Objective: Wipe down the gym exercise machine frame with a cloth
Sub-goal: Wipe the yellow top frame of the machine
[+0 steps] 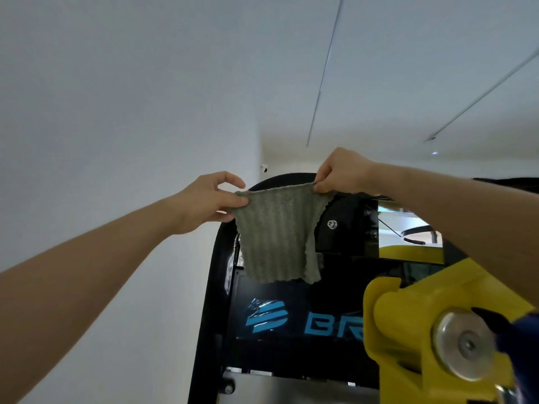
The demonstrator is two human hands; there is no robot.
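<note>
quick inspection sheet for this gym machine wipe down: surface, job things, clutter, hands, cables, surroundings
surface: black machine frame with a curved top; blue logo panel lower down; dirt cannot be judged
job's things: grey-green cloth hangs spread out in front of the frame's top
clutter: nothing seen
hands: left hand and right hand each pinch an upper corner of the cloth with the fingers
cables: nothing seen
surroundings: yellow part with a metal disc at lower right; white wall; ceiling tracks; dome camera in the corner
</note>
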